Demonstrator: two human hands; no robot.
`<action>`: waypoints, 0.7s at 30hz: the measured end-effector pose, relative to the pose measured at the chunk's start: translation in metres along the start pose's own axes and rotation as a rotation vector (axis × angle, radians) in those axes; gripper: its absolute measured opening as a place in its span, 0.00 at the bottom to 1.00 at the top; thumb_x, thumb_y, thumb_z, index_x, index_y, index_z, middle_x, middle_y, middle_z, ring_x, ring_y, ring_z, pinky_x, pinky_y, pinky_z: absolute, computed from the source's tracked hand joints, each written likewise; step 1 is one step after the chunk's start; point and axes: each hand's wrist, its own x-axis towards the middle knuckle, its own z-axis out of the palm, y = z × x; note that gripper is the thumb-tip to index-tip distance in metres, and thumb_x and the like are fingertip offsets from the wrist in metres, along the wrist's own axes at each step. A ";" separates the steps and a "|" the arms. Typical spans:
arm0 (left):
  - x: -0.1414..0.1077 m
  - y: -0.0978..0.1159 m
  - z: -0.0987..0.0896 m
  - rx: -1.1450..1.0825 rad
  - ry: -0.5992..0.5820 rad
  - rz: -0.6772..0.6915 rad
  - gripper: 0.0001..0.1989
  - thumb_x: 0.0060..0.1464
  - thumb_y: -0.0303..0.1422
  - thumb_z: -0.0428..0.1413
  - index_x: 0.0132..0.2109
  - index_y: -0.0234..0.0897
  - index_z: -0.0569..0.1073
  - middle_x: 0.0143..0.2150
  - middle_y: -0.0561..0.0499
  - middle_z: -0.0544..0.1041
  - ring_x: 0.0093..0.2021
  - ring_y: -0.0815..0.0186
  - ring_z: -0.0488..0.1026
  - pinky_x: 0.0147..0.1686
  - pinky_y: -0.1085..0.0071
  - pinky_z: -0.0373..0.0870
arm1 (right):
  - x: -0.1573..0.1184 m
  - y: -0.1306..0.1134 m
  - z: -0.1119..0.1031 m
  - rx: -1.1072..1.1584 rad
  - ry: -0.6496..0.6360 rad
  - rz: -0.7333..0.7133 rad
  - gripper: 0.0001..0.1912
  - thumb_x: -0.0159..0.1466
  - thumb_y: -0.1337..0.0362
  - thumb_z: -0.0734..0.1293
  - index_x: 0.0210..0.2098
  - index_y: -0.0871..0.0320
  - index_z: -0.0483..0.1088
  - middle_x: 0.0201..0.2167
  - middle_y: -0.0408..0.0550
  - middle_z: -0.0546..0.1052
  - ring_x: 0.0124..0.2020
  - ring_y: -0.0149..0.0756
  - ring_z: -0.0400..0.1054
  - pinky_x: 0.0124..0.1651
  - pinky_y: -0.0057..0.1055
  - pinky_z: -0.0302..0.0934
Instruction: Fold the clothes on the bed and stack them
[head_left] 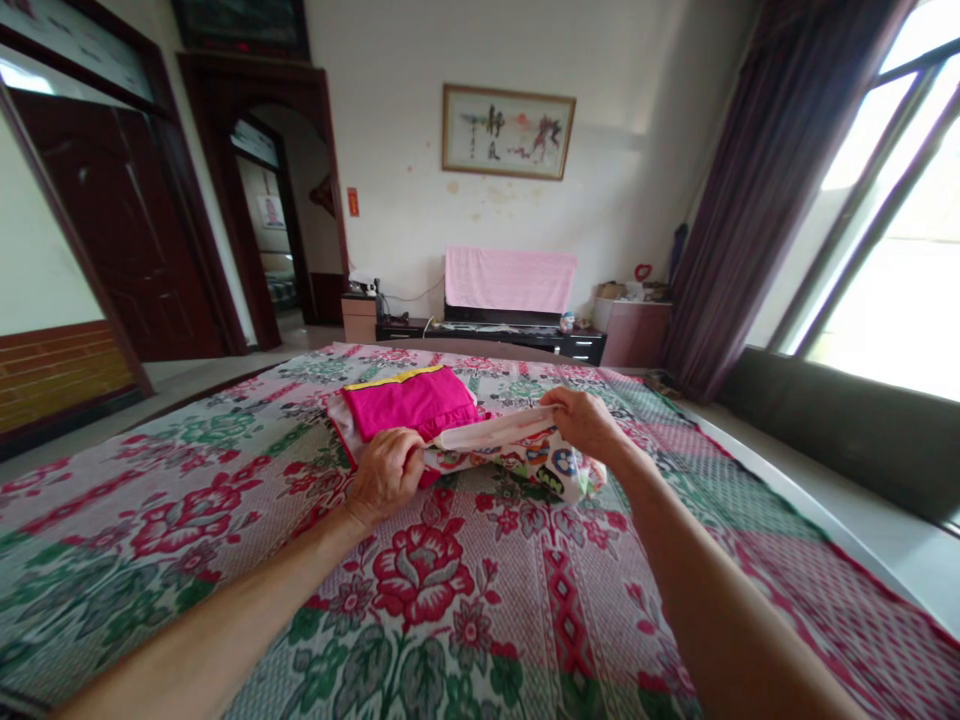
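Observation:
A white cloth with a colourful cartoon print point(525, 455) is stretched between my two hands, its pale edge upward. My left hand point(388, 468) is closed on its left end, beside a bright pink cloth with a yellow edge point(411, 402). The right end is pinched in my right hand point(581, 418), and printed fabric hangs below that hand. The pink cloth lies on the flowered bed cover point(315, 560), partly behind the left hand and the printed cloth.
Beyond the flowered cover stands a low black cabinet point(487, 340) with a pink towel point(510, 280) over something on it. A dark sofa-like back point(847, 425) stands at the right, under the window. Doorways are at the left.

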 end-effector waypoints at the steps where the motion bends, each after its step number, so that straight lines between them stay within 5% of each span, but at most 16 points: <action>1: 0.002 -0.001 -0.001 -0.012 0.018 -0.022 0.07 0.58 0.29 0.47 0.37 0.37 0.71 0.37 0.48 0.77 0.41 0.62 0.73 0.44 0.63 0.70 | 0.000 0.000 -0.001 0.003 -0.012 0.008 0.19 0.54 0.70 0.57 0.37 0.55 0.77 0.27 0.46 0.78 0.28 0.34 0.68 0.32 0.27 0.55; 9: 0.032 -0.002 -0.024 -0.075 0.119 -0.141 0.09 0.55 0.32 0.50 0.36 0.35 0.75 0.43 0.45 0.79 0.45 0.62 0.75 0.48 0.67 0.70 | -0.004 -0.012 -0.014 0.040 0.029 0.071 0.15 0.56 0.64 0.60 0.32 0.55 0.78 0.20 0.44 0.75 0.26 0.34 0.68 0.33 0.28 0.56; 15: 0.048 0.015 -0.033 -0.280 -0.055 -0.599 0.13 0.54 0.38 0.49 0.37 0.37 0.76 0.15 0.57 0.72 0.19 0.67 0.72 0.25 0.74 0.67 | -0.005 -0.011 -0.015 0.157 0.059 0.174 0.15 0.57 0.62 0.60 0.34 0.55 0.79 0.18 0.42 0.75 0.24 0.32 0.69 0.31 0.25 0.58; 21: 0.074 0.023 -0.037 -0.400 -0.076 -0.673 0.13 0.49 0.38 0.50 0.36 0.38 0.77 0.14 0.57 0.72 0.21 0.66 0.74 0.29 0.74 0.68 | 0.000 -0.007 -0.030 0.127 0.120 0.257 0.13 0.57 0.61 0.63 0.32 0.55 0.79 0.18 0.41 0.74 0.26 0.31 0.70 0.27 0.22 0.58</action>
